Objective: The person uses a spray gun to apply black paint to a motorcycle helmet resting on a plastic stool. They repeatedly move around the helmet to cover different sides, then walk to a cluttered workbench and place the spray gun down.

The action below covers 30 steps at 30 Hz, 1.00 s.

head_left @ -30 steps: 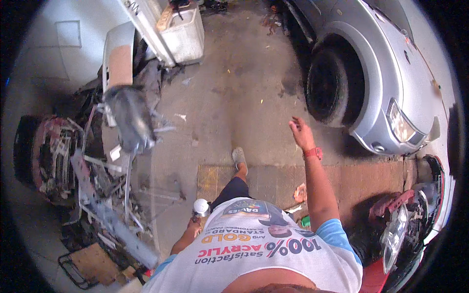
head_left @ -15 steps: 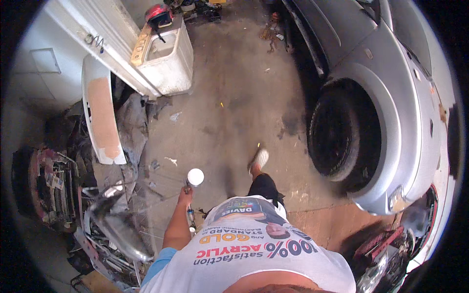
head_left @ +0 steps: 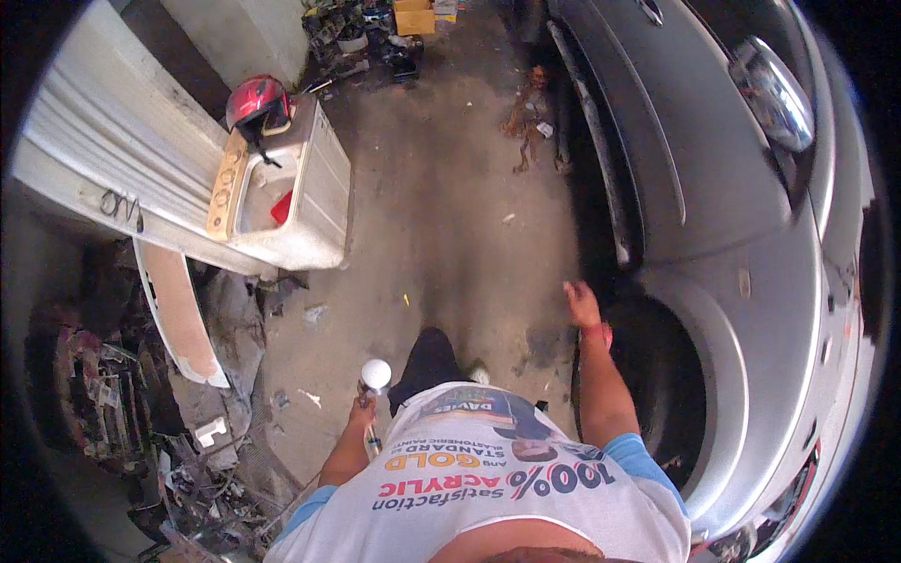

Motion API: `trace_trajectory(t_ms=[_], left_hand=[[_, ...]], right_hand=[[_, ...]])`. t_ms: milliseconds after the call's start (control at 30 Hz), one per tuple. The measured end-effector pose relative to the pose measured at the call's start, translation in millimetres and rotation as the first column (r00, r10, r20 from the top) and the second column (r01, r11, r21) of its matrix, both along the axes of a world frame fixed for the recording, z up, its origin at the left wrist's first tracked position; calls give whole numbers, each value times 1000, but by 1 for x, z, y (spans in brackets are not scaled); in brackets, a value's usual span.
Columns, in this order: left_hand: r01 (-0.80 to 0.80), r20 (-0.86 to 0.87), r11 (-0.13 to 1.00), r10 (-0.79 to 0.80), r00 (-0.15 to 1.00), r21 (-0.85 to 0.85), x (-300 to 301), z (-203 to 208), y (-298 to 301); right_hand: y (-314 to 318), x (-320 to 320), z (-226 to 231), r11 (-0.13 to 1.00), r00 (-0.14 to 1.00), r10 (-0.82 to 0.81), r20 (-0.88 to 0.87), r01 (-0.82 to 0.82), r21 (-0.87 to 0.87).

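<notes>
My left hand point(head_left: 362, 411) is closed around the handle of a spray gun point(head_left: 368, 394), held low in front of my left side. A round white lid point(head_left: 376, 374) tops the gun's cup, and a hose fitting shows below the fist. Out to the right, my right hand point(head_left: 582, 306) is raised beside the front wheel point(head_left: 648, 375) of a silver car point(head_left: 741, 272). Its fingers are loosely apart with nothing in them, and a red band circles the wrist. No contact between this hand and the car is plain to see.
On the left stands an old white washing machine point(head_left: 324, 202) with a red helmet point(head_left: 258, 103) on top. A white-and-tan panel point(head_left: 178, 314) leans beside scrap parts point(head_left: 103, 375). Far ahead are a yellow box point(head_left: 414, 17) and clutter. The car lines the right side.
I have moved forward along the concrete floor; the washing machine and car are nearer. My right arm has come into view at the right. The spray gun stays in my left hand.
</notes>
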<state>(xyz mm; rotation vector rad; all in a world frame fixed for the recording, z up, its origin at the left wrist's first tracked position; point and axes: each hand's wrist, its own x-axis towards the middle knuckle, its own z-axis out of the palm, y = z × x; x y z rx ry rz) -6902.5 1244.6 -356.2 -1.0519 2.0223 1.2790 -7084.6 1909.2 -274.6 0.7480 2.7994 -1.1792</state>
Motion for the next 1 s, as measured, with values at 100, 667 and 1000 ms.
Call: trace_trajectory(t_ms=[100, 667, 1000], left_hand=[[-45, 69, 989, 36, 997, 138, -65, -43, 15], [106, -72, 986, -116, 991, -132, -763, -4, 99], [185, -69, 979, -191, 979, -89, -1089, -67, 180]], right_hand=[[-10, -174, 118, 998, 983, 68, -171, -66, 12], [64, -312, -88, 971, 595, 18, 804, 180, -155], [192, -769, -123, 997, 779, 83, 622, -71, -43]])
